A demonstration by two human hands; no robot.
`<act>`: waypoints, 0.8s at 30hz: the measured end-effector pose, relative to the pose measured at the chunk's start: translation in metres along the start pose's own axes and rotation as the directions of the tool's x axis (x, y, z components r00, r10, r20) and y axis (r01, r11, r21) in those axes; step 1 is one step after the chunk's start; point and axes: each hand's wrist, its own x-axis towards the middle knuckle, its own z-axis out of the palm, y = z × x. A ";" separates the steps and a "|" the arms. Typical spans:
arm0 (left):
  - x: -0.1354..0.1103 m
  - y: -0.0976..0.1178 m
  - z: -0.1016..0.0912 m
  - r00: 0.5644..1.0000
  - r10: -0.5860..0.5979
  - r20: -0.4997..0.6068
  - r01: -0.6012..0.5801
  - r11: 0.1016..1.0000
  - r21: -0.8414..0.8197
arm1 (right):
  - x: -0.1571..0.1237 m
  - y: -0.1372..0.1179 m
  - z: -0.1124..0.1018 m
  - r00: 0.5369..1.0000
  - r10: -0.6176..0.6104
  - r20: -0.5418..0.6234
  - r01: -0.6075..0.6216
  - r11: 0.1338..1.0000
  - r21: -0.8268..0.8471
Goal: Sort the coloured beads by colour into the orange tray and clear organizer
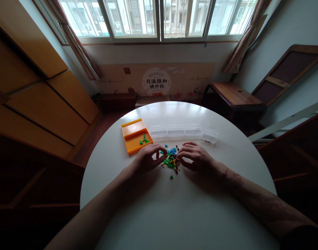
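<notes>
daylight from the windows (159, 19) ahead, glare on the table (159, 211), dim foreground

Left fingers (158, 148), right fingers (186, 150) curled

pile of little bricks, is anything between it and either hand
Nothing visible: the left hand and right hand are right at the pile, one on each side. The orange tray and clear boxes lie farther back, not between them.
</notes>
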 end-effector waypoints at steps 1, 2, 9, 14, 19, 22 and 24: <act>0.000 0.001 0.003 1.000 -0.009 -0.006 0.009 1.000 -0.019 | 0.000 -0.001 0.000 1.000 -0.004 -0.004 0.004 1.000 0.001; 0.000 0.001 0.007 1.000 -0.018 -0.011 0.018 0.999 -0.036 | 0.001 -0.001 0.000 1.000 -0.006 -0.009 0.006 1.000 0.001; 0.003 0.006 0.017 0.999 -0.032 0.002 0.032 0.993 -0.117 | 0.001 -0.001 0.000 0.999 -0.024 -0.025 0.024 1.000 -0.004; 0.005 0.009 0.016 0.999 -0.034 0.018 0.037 0.978 -0.208 | 0.000 0.000 0.000 0.999 -0.032 -0.021 0.032 0.999 -0.017; 0.005 0.011 0.017 0.998 -0.056 0.027 0.061 0.965 -0.256 | -0.001 0.002 0.002 0.999 -0.038 -0.022 0.037 0.999 -0.029; 0.006 0.012 0.018 0.997 -0.059 0.040 0.068 0.964 -0.258 | -0.002 0.004 0.003 0.999 -0.043 -0.030 0.042 0.998 -0.037; 0.006 0.012 0.018 0.997 -0.060 0.046 0.070 0.964 -0.256 | -0.002 0.004 0.003 0.998 -0.046 -0.031 0.045 0.998 -0.042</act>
